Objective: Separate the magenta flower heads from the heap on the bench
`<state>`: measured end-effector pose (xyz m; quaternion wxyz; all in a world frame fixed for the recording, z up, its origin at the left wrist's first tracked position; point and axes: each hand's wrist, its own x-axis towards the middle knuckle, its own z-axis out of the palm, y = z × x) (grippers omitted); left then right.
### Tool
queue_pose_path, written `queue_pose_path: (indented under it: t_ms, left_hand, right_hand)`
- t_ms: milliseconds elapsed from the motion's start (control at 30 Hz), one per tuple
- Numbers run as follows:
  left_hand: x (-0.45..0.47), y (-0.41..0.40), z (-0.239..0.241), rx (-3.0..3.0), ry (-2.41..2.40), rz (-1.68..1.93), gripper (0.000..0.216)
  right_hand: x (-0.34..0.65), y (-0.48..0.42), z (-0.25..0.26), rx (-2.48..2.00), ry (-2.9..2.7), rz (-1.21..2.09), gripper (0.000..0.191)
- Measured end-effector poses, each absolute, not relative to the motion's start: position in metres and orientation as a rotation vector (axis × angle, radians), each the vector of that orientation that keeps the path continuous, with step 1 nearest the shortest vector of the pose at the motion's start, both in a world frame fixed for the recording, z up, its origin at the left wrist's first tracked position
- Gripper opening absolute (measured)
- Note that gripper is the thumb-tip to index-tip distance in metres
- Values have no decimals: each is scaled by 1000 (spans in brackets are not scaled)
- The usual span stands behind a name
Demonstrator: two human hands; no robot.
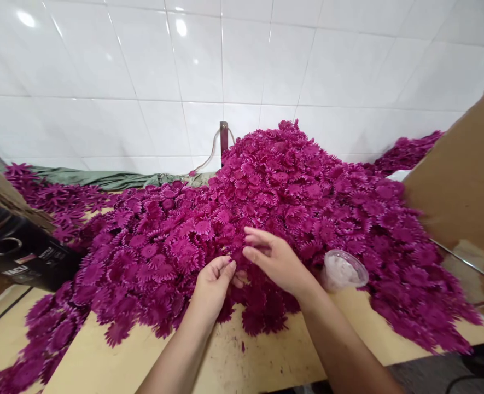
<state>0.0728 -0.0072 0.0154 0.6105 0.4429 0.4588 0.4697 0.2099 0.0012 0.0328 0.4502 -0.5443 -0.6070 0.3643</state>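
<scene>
Magenta artificial flower heads (225, 216) with fringed petals lie in a big heap in front of me. At the near edge of the heap, my left hand (214, 279) is closed, with thumb and forefinger pinched together. A tiny purple bit shows at its fingertips, too small to name. My right hand (278, 264) reaches in from the right with its fingers stretched out and parted, pointing left over the flowers. No held item shows in it. Right of that hand stands a clear round plastic tub (345, 271) with whitish contents.
A yellowish tabletop (274, 355) shows along the front. At the left is a black container (24, 251); a cardboard box (463, 186) rises at the right. White wall tiles (143, 60) stand behind, with green cloth (98, 178) along their base. More magenta pieces (57, 200) lie back left.
</scene>
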Motion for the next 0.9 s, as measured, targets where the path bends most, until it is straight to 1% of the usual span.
queue_pose_path:
  t_ms: [67, 100, 167, 200, 267, 367, 500, 667, 800, 833, 900]
  left_hand:
    - [74, -7, 15, 1040, 1053, 1098, 29]
    - [74, -6, 15, 1053, 1056, 1101, 31]
    - [74, -6, 13, 1100, 1071, 1078, 31]
    - [73, -6, 13, 1133, 1079, 1059, 29]
    - [72, -6, 12, 1214, 1097, 1055, 24]
    - [70, -4, 12, 1396, 1175, 1144, 18]
    - [70, 1, 15, 1684, 1263, 1237, 19]
    - [79, 7, 20, 1887, 1205, 1129, 15]
    - [84, 15, 21, 1732, 1193, 1087, 10]
    - [85, 18, 21, 1663, 1190, 1108, 9]
    - [83, 26, 22, 1505, 1170, 1185, 10]
  right_hand:
    - [202, -4, 29, -1273, -1435, 1128, 37]
    - [200, -5, 27, -1256, -1376, 1179, 29]
    - [200, -3, 22, -1246, -1230, 1187, 16]
    - [201, -1, 20, -1250, -1165, 1168, 12]
    - [203, 3, 17, -1276, -1109, 1079, 12]
    - [204, 7, 15, -1359, -1181, 899, 11]
    - [203, 8, 13, -1492, -1241, 754, 18]
    - [204, 7, 12, -1429, -1199, 844, 25]
    - [203, 0, 17, -1294, -1218, 903, 17]
    - [202, -3, 18, -1275, -1232, 921, 17]
    - [200, -9, 21, -1260, -1244, 991, 24]
